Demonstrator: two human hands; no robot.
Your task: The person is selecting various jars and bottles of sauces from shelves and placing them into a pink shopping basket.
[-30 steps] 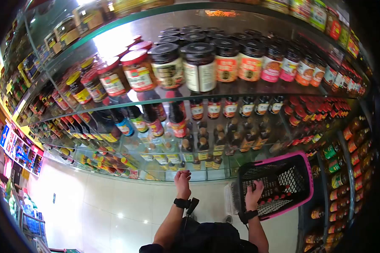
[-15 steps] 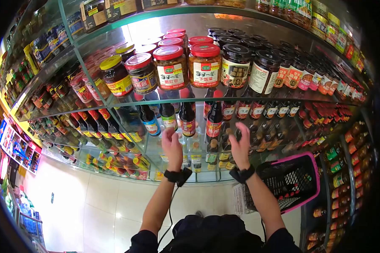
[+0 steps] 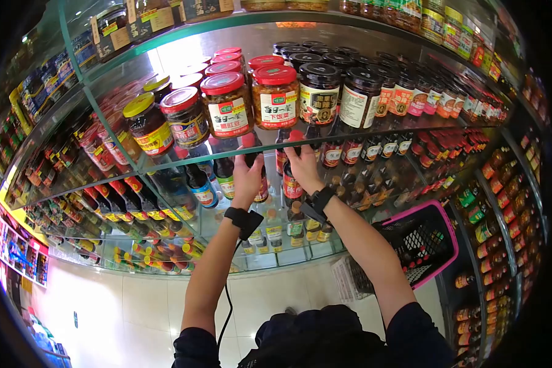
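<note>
We reach up with both arms to a glass shelf packed with dark sauce bottles under a row of red-lidded jars. Our left hand curls around the neck of one dark bottle, and our right hand wraps a second red-capped bottle beside it, fingers closed to lift each clear of its neighbours. Both bottles stand upright on the shelf. A pink-rimmed basket sits low to our right.
</note>
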